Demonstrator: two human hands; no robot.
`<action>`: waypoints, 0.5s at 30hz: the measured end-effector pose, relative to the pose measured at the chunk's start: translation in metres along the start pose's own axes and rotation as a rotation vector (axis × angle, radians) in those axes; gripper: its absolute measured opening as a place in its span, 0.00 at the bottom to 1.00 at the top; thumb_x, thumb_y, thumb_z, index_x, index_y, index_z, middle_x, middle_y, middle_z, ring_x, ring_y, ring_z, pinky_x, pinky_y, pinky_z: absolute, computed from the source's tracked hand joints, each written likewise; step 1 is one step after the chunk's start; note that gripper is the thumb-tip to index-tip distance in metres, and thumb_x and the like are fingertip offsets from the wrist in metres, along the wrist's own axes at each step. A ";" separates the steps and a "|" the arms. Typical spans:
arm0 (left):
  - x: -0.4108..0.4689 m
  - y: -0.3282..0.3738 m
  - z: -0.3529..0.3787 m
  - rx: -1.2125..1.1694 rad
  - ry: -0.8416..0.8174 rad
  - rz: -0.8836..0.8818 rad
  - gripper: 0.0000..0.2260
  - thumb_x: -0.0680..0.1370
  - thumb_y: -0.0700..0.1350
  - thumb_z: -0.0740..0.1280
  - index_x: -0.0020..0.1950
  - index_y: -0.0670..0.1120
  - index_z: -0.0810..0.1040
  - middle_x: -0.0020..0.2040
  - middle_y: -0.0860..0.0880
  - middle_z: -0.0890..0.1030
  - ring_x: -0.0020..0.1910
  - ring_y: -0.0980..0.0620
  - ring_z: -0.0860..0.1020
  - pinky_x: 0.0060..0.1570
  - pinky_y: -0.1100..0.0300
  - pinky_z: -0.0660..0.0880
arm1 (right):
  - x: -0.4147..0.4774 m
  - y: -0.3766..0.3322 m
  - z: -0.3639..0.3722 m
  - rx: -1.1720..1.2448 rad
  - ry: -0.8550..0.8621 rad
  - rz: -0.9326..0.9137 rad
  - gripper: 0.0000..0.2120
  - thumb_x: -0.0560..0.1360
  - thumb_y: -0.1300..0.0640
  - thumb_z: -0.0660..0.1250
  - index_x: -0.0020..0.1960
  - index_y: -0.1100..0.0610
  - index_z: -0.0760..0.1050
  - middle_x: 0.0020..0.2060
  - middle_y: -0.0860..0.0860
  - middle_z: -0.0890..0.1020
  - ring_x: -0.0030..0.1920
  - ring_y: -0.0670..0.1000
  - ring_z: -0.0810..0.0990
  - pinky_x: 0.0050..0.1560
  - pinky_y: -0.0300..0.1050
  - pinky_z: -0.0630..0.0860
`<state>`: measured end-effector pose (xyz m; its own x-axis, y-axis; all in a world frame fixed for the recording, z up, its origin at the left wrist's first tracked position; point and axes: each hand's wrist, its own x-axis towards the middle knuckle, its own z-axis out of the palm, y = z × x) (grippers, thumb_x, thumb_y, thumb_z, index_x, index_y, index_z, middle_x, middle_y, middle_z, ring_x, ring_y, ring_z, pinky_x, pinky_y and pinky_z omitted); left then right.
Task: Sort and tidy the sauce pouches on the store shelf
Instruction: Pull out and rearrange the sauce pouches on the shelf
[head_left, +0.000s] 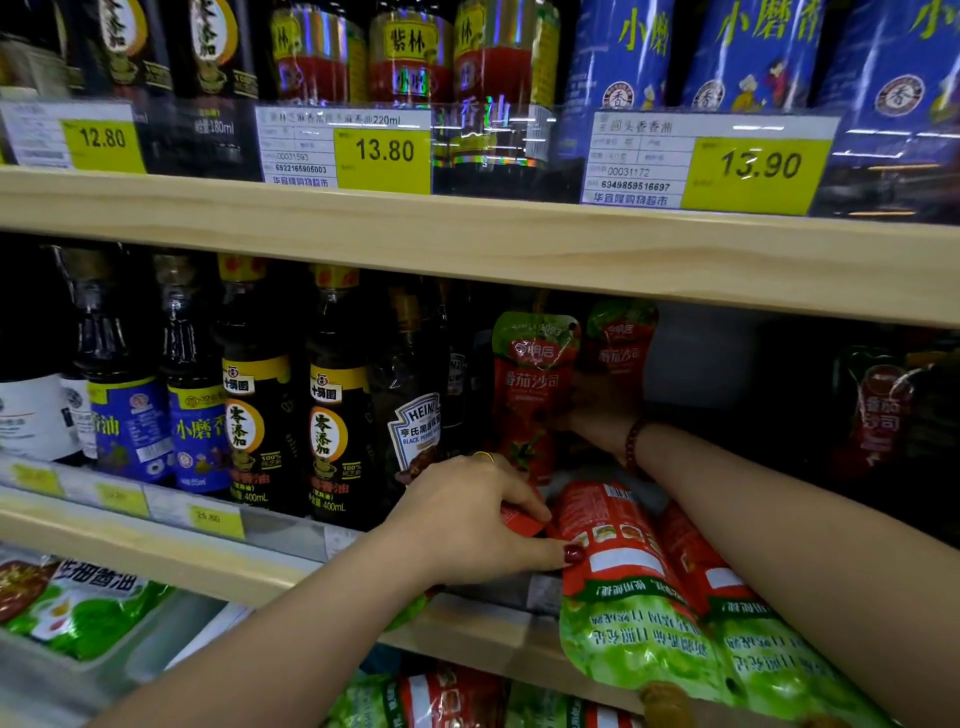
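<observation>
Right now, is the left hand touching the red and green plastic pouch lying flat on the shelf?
Touching: the head view shows the left hand with fingers on the flat pouch.

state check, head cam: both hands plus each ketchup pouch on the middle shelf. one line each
left hand: pressed on the lying pouch's end, thumb under it
right hand: reaching deep into the shelf behind the front standing pouch, grip hidden
front standing pouch: upright
rear standing pouch: upright, behind
lying pouch: flat, overhanging the shelf edge
second lying pouch: flat, under the right forearm
</observation>
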<state>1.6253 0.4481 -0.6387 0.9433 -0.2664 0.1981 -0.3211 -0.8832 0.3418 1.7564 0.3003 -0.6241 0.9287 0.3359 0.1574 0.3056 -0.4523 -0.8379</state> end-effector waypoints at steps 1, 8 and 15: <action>0.000 0.000 0.000 0.004 0.002 0.001 0.21 0.65 0.69 0.66 0.54 0.62 0.79 0.60 0.61 0.75 0.59 0.60 0.71 0.55 0.63 0.67 | -0.001 -0.001 -0.001 -0.009 -0.010 0.002 0.22 0.72 0.65 0.69 0.64 0.60 0.71 0.61 0.58 0.76 0.61 0.57 0.75 0.54 0.46 0.74; -0.001 0.001 -0.002 0.038 -0.002 0.013 0.19 0.67 0.67 0.66 0.54 0.62 0.79 0.60 0.60 0.75 0.60 0.59 0.72 0.59 0.60 0.68 | -0.022 -0.009 -0.030 -0.091 0.040 0.039 0.24 0.67 0.63 0.75 0.61 0.62 0.75 0.59 0.57 0.79 0.58 0.55 0.77 0.61 0.49 0.74; 0.003 -0.001 -0.003 0.055 -0.001 0.053 0.12 0.70 0.60 0.67 0.53 0.63 0.80 0.58 0.60 0.76 0.57 0.59 0.73 0.51 0.66 0.66 | -0.096 -0.005 -0.053 0.114 0.015 -0.068 0.12 0.67 0.65 0.74 0.46 0.53 0.80 0.47 0.51 0.84 0.48 0.45 0.82 0.48 0.32 0.77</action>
<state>1.6281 0.4492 -0.6352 0.9252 -0.3137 0.2134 -0.3656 -0.8876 0.2803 1.6766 0.2268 -0.6076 0.9098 0.3498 0.2232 0.3432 -0.3319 -0.8787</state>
